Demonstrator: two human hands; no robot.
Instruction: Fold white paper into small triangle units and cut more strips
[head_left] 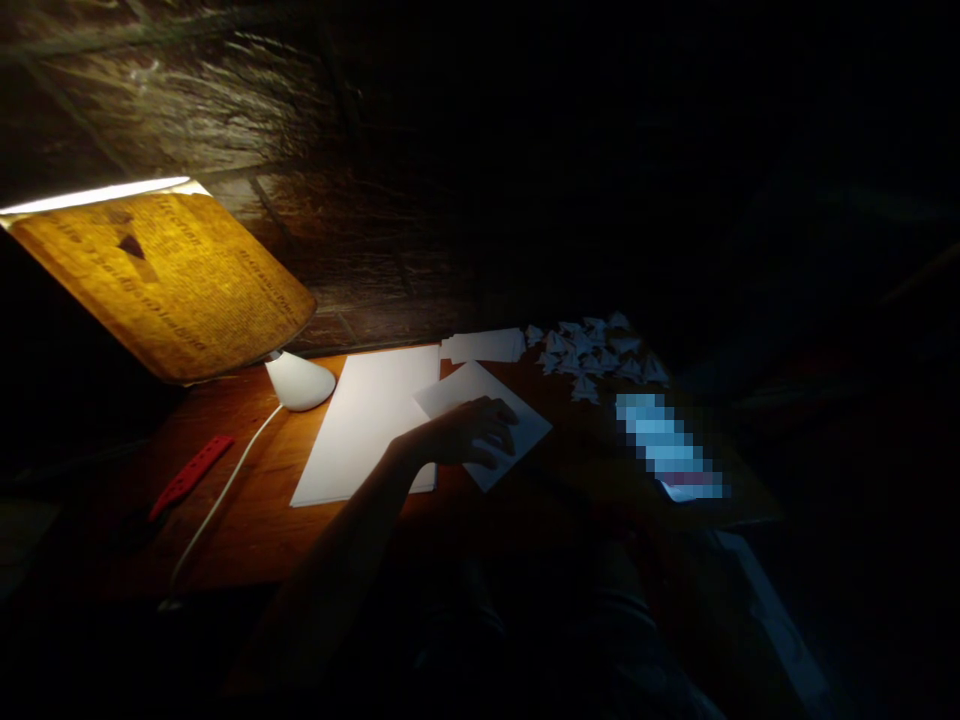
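My left hand (471,432) rests on a small white paper sheet (525,420) lying tilted on the wooden table (255,520). Its fingers are curled down against the paper, and whether they grip it I cannot tell. Under and left of that sheet lies a larger white sheet (360,430). My right hand is lost in the dark near a glowing phone screen (671,448) at the right. Several small folded white paper pieces (596,352) are heaped at the table's far edge, beside a folded white strip (484,345).
A lit desk lamp with a white base (300,382) and a paper-covered shade (172,285) stands at the left, its white cord (217,500) trailing toward me. A red flat tool (191,475) lies at the left. Behind is a dark wall; the right side is in darkness.
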